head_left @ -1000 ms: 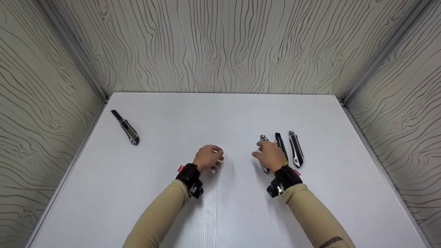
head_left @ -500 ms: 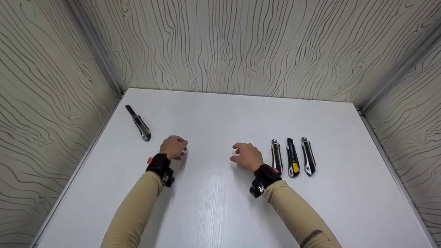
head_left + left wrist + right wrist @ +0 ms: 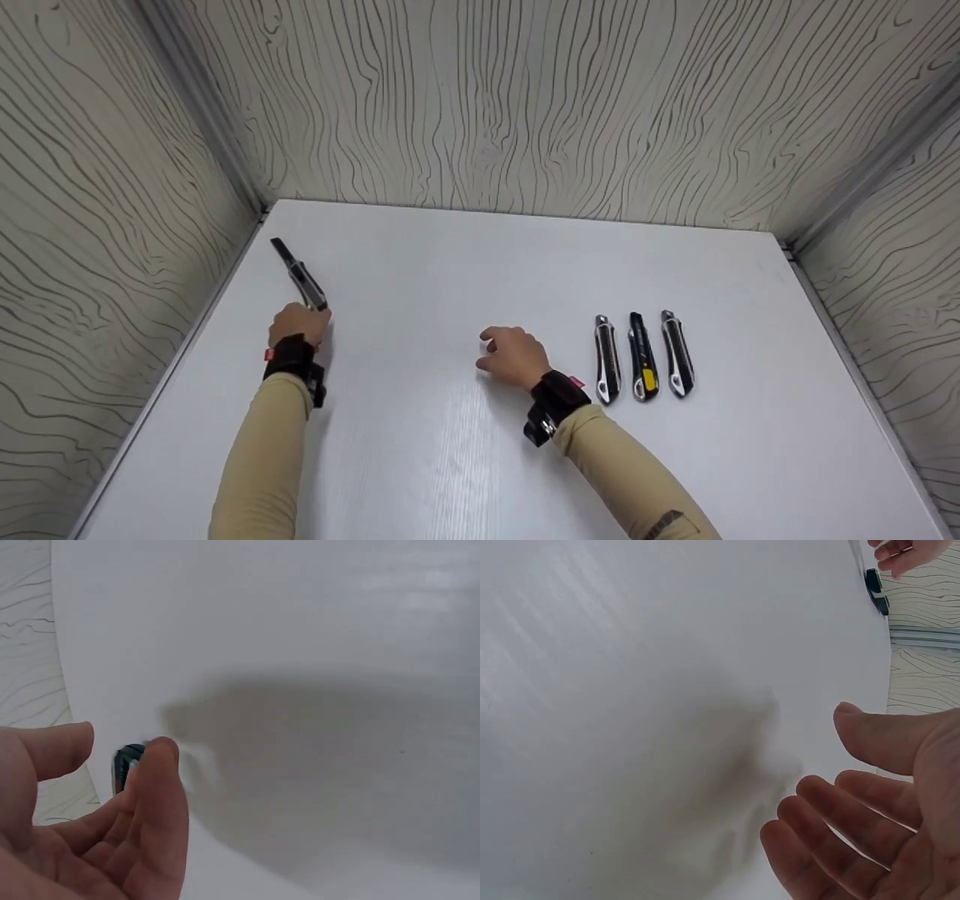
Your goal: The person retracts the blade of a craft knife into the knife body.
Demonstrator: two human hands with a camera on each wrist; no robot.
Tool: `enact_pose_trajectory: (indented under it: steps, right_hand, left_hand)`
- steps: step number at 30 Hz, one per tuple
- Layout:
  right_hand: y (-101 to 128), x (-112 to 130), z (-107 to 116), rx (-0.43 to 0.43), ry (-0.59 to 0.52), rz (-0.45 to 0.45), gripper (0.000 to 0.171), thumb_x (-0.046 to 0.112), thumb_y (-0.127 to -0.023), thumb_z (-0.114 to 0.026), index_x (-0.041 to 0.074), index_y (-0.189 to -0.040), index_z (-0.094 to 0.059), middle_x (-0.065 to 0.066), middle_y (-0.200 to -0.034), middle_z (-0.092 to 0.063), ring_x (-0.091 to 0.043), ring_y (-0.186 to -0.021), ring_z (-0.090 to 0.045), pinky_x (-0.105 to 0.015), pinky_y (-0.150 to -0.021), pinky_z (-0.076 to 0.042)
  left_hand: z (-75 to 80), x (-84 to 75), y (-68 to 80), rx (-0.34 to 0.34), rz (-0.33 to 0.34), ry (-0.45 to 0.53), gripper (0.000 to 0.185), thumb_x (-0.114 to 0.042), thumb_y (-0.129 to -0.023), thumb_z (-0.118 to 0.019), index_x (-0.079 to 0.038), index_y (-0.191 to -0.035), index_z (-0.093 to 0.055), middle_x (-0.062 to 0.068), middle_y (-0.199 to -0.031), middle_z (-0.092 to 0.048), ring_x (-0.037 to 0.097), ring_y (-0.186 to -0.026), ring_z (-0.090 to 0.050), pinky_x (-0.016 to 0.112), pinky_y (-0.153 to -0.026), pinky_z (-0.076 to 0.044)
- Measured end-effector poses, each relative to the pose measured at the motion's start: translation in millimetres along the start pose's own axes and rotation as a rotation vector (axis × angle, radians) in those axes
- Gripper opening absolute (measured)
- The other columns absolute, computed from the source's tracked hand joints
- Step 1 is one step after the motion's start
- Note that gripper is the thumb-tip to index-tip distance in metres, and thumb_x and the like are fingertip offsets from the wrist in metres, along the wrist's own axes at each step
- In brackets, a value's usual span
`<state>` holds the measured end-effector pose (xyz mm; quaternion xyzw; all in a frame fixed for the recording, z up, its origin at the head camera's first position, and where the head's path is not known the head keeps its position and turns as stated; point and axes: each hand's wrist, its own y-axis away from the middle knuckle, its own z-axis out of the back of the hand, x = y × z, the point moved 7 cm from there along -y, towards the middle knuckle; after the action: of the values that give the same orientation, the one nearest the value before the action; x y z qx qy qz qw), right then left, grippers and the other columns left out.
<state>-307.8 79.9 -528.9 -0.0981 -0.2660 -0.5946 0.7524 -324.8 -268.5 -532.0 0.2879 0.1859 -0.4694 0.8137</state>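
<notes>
At the left of the table lies a utility knife (image 3: 306, 281) with a grey and black handle, its dark end pointing to the back left. My left hand (image 3: 298, 324) is at the near end of that knife and covers part of it in the head view. In the left wrist view, thumb and fingers are apart, and the knife's end (image 3: 126, 763) shows beyond them; whether they touch it I cannot tell. Above the middle of the table my right hand (image 3: 516, 358) hovers with nothing in it, fingers loosely bent (image 3: 840, 829).
Three more utility knives lie side by side at the right: a silver and black one (image 3: 607, 360), a black one with a yellow patch (image 3: 643, 360), and another silver and black one (image 3: 677, 356). Wood-patterned panels (image 3: 480, 105) enclose the white table (image 3: 450, 277) behind and at both sides.
My left hand has moved left from the table's middle to the lone utility knife. My right hand has drawn left, away from the three knives, which now show fully. The head view has shifted.
</notes>
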Motion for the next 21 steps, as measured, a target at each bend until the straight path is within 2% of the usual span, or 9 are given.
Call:
enact_pose_trajectory:
  steps: [4,10,17,21]
  right_hand:
    - [-3.7,2.5,-0.8,-0.002,-0.008,0.015,0.044,0.026,-0.081,-0.075,0.009,-0.122,-0.066,-0.008,-0.107,-0.073,-0.029,-0.099,-0.068,-0.045,-0.083,-0.054]
    - [-6.2,4.7,-0.9,-0.013,-0.008,0.042,0.044,0.026,-0.080,-0.074,0.008,-0.120,-0.066,-0.008,-0.105,-0.074,-0.028,-0.097,-0.069,-0.046,-0.080,-0.055]
    - [-10.2,4.5,-1.1,-0.002,-0.004,0.041,0.044,0.028,-0.081,-0.074,0.008,-0.121,-0.066,-0.008,-0.105,-0.074,-0.028,-0.098,-0.068,-0.045,-0.081,-0.055]
    - [-12.5,0.6,1.3,-0.002,-0.007,0.031,0.044,0.028,-0.082,-0.074,0.008,-0.121,-0.066,-0.008,-0.106,-0.073,-0.028,-0.098,-0.068,-0.045,-0.082,-0.055]
  left_hand:
    - [-3.3,14.0,-15.0,-0.028,0.068,-0.020,0.040,-0.034,-0.092,-0.049,0.003,-0.100,-0.060,0.012,-0.080,-0.061,0.023,-0.067,-0.056,0.029,-0.051,-0.042]
    - [-8.9,23.3,-31.8,-0.073,0.101,-0.029,0.051,-0.044,-0.092,-0.052,0.006,-0.104,-0.060,0.021,-0.096,-0.062,0.029,-0.078,-0.056,0.035,-0.058,-0.044]
    - [-10.7,22.4,-49.3,-0.116,0.092,-0.035,0.055,-0.046,-0.093,-0.053,0.007,-0.107,-0.060,0.027,-0.106,-0.062,0.037,-0.090,-0.061,0.043,-0.066,-0.049]
    - [-14.3,16.6,-58.6,-0.120,0.097,-0.055,0.058,-0.049,-0.093,-0.053,0.006,-0.109,-0.059,0.026,-0.106,-0.062,0.036,-0.091,-0.061,0.043,-0.067,-0.050]
